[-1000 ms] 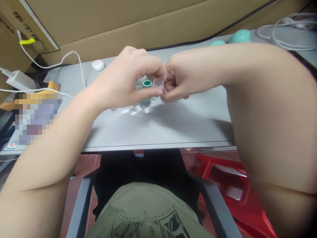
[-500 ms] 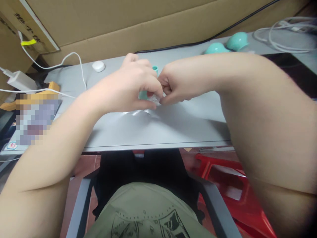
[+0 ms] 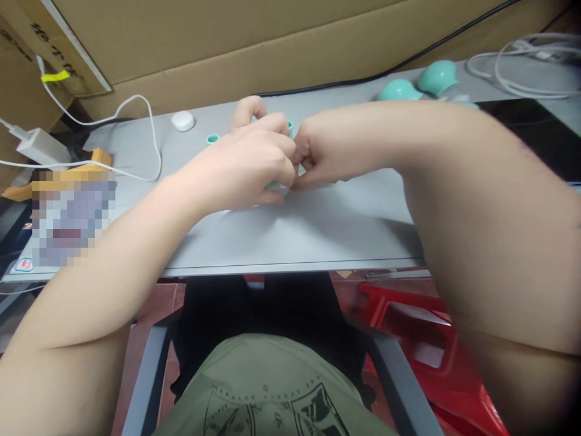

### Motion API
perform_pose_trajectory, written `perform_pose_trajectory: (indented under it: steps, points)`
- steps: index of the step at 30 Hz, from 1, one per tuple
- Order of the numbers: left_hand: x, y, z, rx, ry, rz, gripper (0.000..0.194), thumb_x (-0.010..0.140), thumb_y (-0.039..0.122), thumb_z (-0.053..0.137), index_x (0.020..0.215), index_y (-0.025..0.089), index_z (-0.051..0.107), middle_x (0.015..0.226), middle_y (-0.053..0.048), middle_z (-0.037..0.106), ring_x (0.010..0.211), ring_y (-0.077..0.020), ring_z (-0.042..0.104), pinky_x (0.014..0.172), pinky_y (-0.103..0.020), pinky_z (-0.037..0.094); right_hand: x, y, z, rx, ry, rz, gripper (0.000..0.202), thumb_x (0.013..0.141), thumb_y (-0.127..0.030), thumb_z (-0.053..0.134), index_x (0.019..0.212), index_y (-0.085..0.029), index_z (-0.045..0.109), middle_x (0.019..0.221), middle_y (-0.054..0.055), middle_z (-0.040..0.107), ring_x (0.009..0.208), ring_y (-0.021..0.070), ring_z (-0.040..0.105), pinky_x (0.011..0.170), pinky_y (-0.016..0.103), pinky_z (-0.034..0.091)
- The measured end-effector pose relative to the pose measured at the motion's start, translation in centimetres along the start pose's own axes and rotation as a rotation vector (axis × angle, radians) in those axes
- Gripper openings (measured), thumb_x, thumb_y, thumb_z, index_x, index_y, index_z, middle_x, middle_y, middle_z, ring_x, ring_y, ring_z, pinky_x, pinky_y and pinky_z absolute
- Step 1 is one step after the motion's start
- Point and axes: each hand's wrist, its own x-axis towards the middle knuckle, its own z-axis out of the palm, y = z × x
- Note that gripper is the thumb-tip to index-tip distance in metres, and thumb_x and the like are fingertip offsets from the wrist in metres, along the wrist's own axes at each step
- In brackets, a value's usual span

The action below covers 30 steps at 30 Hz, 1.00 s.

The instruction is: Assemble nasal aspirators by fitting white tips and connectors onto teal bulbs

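My left hand point(image 3: 261, 158) curls palm-down over a teal plastic piece point(image 3: 275, 186), most of it hidden under the fingers. Clear plastic film point(image 3: 284, 190) shows around that piece by the thumb. Pressed close against the left fingertips, my right hand point(image 3: 320, 150) is closed with its wrist bent, pinching at the film; its fingertips are largely hidden. A small teal tube end point(image 3: 290, 127) peeks out behind the two hands. Left of my left hand, a teal ring-shaped opening point(image 3: 213, 139) shows on the table.
Two rounded teal shells point(image 3: 437, 77) sit at the back right, near coiled white cables point(image 3: 512, 63) and a black tablet point(image 3: 533, 136). A white rounded case point(image 3: 183, 120), a white charger point(image 3: 43, 148) and a phone on a yellow stand point(image 3: 102, 158) are leftward. Cardboard point(image 3: 254, 42) walls the back.
My left hand has turned and its fingers have closed further over the teal piece. The teal ring left of it has come into view. My right hand stays nearly in place.
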Motion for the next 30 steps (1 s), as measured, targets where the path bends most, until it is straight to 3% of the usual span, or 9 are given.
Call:
perform_pose_trajectory:
  steps: [3, 5, 8, 13, 20, 24, 27, 30]
  points:
    - [-0.3, -0.6, 0.6, 0.007, 0.065, -0.004, 0.013, 0.098, 0.027, 0.091, 0.087, 0.031, 0.087, 0.088, -0.003, 0.08, 0.123, -0.04, 0.074, 0.122, -0.072, 0.044, -0.4, 1.3, -0.7, -0.008, 0.039, 0.118, 0.008, 0.109, -0.021, 0.083, 0.101, -0.018, 0.084, 0.07, -0.004, 0.06, 0.065, 0.009, 0.046, 0.068, 0.029, 0.033]
    - [-0.4, -0.9, 0.8, 0.011, 0.07, -0.005, 0.011, 0.094, 0.028, 0.097, 0.09, 0.033, 0.088, 0.09, -0.002, 0.081, 0.123, -0.0407, 0.073, 0.124, -0.074, 0.042, -0.6, 2.1, -1.1, 0.004, 0.091, 0.127, 0.004, 0.109, -0.019, 0.083, 0.108, -0.02, 0.087, 0.072, -0.005, 0.064, 0.061, 0.0078, 0.048, 0.063, 0.029, 0.036]
    - [-0.5, -1.0, 0.8, 0.033, 0.069, -0.007, 0.014, 0.09, 0.027, 0.103, 0.093, 0.034, 0.091, 0.092, -0.003, 0.08, 0.123, -0.0422, 0.073, 0.123, -0.075, 0.044, -0.8, 2.9, -1.5, 0.017, 0.114, 0.106, 0.008, 0.106, -0.014, 0.086, 0.105, -0.021, 0.088, 0.069, -0.006, 0.065, 0.057, 0.0069, 0.048, 0.059, 0.027, 0.037]
    - [-0.5, -1.2, 0.9, 0.014, 0.097, -0.007, 0.014, 0.09, 0.032, 0.105, 0.098, 0.035, 0.094, 0.106, -0.008, 0.08, 0.13, -0.0451, 0.071, 0.119, -0.073, 0.047, -0.4, 2.7, -1.3, 0.024, 0.03, 0.145, 0.011, 0.105, -0.025, 0.095, 0.114, -0.021, 0.092, 0.079, -0.004, 0.074, 0.063, 0.0079, 0.056, 0.063, 0.027, 0.036]
    - [-0.3, -0.9, 1.1, -0.008, 0.101, -0.012, 0.016, 0.092, 0.032, 0.104, 0.103, 0.036, 0.094, 0.119, -0.008, 0.079, 0.134, -0.044, 0.07, 0.117, -0.069, 0.049, -0.3, 1.2, -0.9, -0.05, 0.01, 0.206, 0.012, 0.106, -0.011, 0.088, 0.114, -0.018, 0.093, 0.071, -0.011, 0.067, 0.063, 0.004, 0.051, 0.068, 0.022, 0.032]
    - [-0.4, -0.9, 1.3, -0.019, 0.108, -0.02, 0.022, 0.094, 0.031, 0.104, 0.112, 0.04, 0.095, 0.121, -0.008, 0.08, 0.134, -0.043, 0.071, 0.118, -0.069, 0.049, -0.4, 1.7, -1.4, 0.022, 0.015, 0.157, 0.015, 0.107, -0.005, 0.084, 0.109, -0.017, 0.092, 0.079, -0.008, 0.076, 0.062, 0.0045, 0.057, 0.063, 0.021, 0.038]
    - [-0.4, -1.1, 1.6, -0.029, 0.116, -0.034, 0.022, 0.094, 0.03, 0.103, 0.112, 0.04, 0.095, 0.12, -0.008, 0.08, 0.134, -0.0432, 0.072, 0.118, -0.07, 0.049, 0.0, 3.1, -1.6, 0.186, -0.034, 0.057, 0.025, 0.111, 0.003, 0.072, 0.115, -0.013, 0.09, 0.091, -0.003, 0.083, 0.069, 0.005, 0.067, 0.069, 0.02, 0.047]
    - [-0.5, -1.5, 1.9, -0.043, 0.141, -0.032, 0.023, 0.091, 0.028, 0.103, 0.108, 0.039, 0.094, 0.121, -0.007, 0.08, 0.132, -0.0429, 0.072, 0.117, -0.07, 0.049, 0.6, 5.0, -1.3, 0.35, -0.066, -0.02, 0.026, 0.121, -0.005, 0.064, 0.113, -0.009, 0.088, 0.089, 0.0, 0.082, 0.071, 0.0059, 0.073, 0.071, 0.018, 0.052]
